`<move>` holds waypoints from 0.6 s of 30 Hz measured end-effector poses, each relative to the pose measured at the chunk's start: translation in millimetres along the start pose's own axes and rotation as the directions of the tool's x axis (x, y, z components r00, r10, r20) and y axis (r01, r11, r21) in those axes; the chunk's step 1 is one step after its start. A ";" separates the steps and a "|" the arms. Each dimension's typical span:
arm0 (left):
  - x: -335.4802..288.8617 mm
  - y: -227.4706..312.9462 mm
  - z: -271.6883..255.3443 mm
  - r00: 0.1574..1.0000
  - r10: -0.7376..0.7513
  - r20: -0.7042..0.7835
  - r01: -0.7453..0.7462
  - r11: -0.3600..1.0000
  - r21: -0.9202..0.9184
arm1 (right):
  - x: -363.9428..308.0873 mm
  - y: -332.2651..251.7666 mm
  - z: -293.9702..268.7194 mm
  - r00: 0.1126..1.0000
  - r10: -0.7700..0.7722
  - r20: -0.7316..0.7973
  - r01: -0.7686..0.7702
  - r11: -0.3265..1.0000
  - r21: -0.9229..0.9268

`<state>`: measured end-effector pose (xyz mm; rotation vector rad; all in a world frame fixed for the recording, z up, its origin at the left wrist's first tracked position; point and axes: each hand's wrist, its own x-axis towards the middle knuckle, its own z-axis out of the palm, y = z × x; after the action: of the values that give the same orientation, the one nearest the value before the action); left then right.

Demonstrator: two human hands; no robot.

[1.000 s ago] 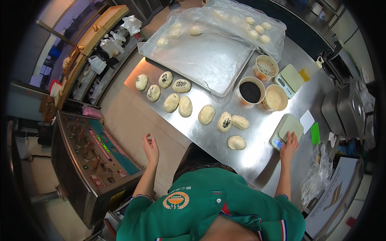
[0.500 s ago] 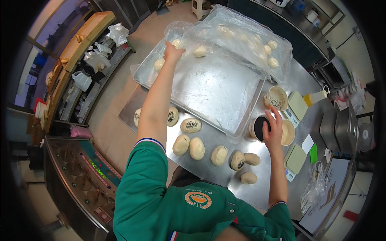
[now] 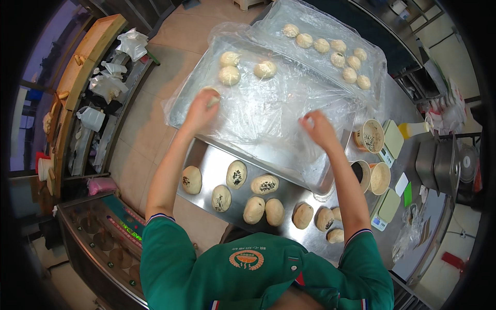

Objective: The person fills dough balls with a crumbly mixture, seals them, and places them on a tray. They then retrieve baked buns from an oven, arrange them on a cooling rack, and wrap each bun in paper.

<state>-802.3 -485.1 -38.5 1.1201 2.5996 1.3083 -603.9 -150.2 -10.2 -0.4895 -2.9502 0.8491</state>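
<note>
My left hand [image 3: 200, 111] reaches to the left side of a metal tray [image 3: 227, 143], its fingers curled round a pale dough ball [image 3: 211, 96]. Clear plastic film [image 3: 279, 111] lies wrinkled over the tray, and three more dough balls [image 3: 265, 69] sit towards its far left. Over the tray's right half hovers my right hand [image 3: 317, 128], fingers bent and smeared by motion; whether it pinches any film is unclear. On the metal table in front lie several oval dough pieces [image 3: 253, 210], some bearing dark seeds [image 3: 265, 184].
A second film-covered tray with several dough balls [image 3: 321, 45] stands behind. To the right are a tub of seeds [image 3: 370, 136], a dark-filled tub [image 3: 366, 175], a pale-filled tub [image 3: 380, 178], two scales [image 3: 387, 205] and a yellow squeeze bottle [image 3: 414, 129].
My right hand has left the tubs and moved left over the tray. My left hand has drawn nearer to me, onto the near-left dough ball. My view has shifted slightly.
</note>
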 end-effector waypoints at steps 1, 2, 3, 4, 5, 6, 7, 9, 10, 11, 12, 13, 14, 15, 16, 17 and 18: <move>10.0 -15.6 -7.2 0.982 -0.009 -0.191 0.071 0.944 0.323 | -9.9 4.6 12.1 0.976 -0.016 0.219 0.039 0.994 -0.102; 18.2 -33.4 -13.9 0.922 0.080 -0.378 0.171 0.792 0.586 | -23.5 7.4 22.1 0.884 0.113 0.453 0.011 0.965 -0.262; 25.4 -52.9 -19.4 0.917 -0.070 -0.393 0.309 0.748 0.587 | -44.2 9.1 27.9 0.973 -0.126 0.195 0.156 0.977 -0.147; 32.6 -73.8 -23.4 0.888 -0.154 -0.432 0.402 0.717 0.570 | -64.2 10.2 29.3 0.971 -0.233 -0.049 0.227 0.968 -0.107; 39.8 -96.0 -28.1 0.856 -0.412 -0.311 0.515 0.716 0.470 | -85.2 12.3 25.4 0.949 -0.274 -0.159 0.252 0.957 -0.144; 47.1 -117.4 -31.6 0.793 -0.587 -0.163 0.601 0.709 0.368 | -110.4 14.0 17.5 0.943 -0.235 -0.234 0.196 0.964 -0.179; 50.4 -136.1 -31.7 0.846 -0.523 -0.102 0.524 0.783 0.335 | -127.1 16.2 9.7 0.935 -0.193 -0.297 0.131 0.967 -0.218; 59.1 -165.8 -34.3 0.889 -0.458 -0.011 0.448 0.864 0.228 | -145.2 24.3 -6.1 0.956 0.060 -0.287 -0.129 0.965 -0.226; 63.3 -175.9 -36.8 0.854 -0.517 0.050 0.499 0.843 0.200 | -154.1 27.1 -11.1 0.938 0.211 -0.274 -0.275 0.936 -0.221; 66.3 -182.6 -41.8 0.867 -0.495 0.056 0.480 0.860 0.171 | -156.9 31.3 -13.5 0.936 0.298 -0.186 -0.335 0.917 -0.217; 68.9 -186.0 -47.9 0.860 -0.506 0.068 0.491 0.856 0.161 | -158.2 35.5 -12.8 0.933 0.306 -0.188 -0.342 0.918 -0.201; 73.0 -186.5 -57.8 0.854 -0.511 0.102 0.504 0.859 0.089 | -155.9 40.5 -9.4 0.924 0.328 -0.198 -0.364 0.912 -0.188; 75.7 -184.1 -68.4 0.823 -0.552 0.136 0.552 0.833 0.042 | -152.9 45.2 -3.7 0.917 0.334 -0.217 -0.372 0.913 -0.165; 77.3 -179.0 -79.1 0.854 -0.500 0.145 0.510 0.860 -0.033 | -148.4 51.8 1.2 0.908 0.356 -0.222 -0.399 0.897 -0.193; 78.5 -171.7 -96.7 0.862 -0.485 0.146 0.500 0.862 -0.085 | -142.7 58.5 6.7 0.899 0.390 -0.198 -0.421 0.895 -0.149; 76.4 -162.5 -115.2 0.884 -0.440 0.156 0.462 0.874 -0.151 | -133.6 63.8 13.1 0.890 0.420 -0.176 -0.441 0.892 -0.098; 75.1 -151.2 -135.5 0.926 -0.368 0.088 0.377 0.915 -0.140 | -124.8 68.6 17.8 0.881 0.432 -0.192 -0.446 0.895 -0.034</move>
<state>-990.5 -592.0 -36.5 0.5890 2.4524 1.3317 -467.6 -142.7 -54.4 -1.2076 -2.7471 0.6690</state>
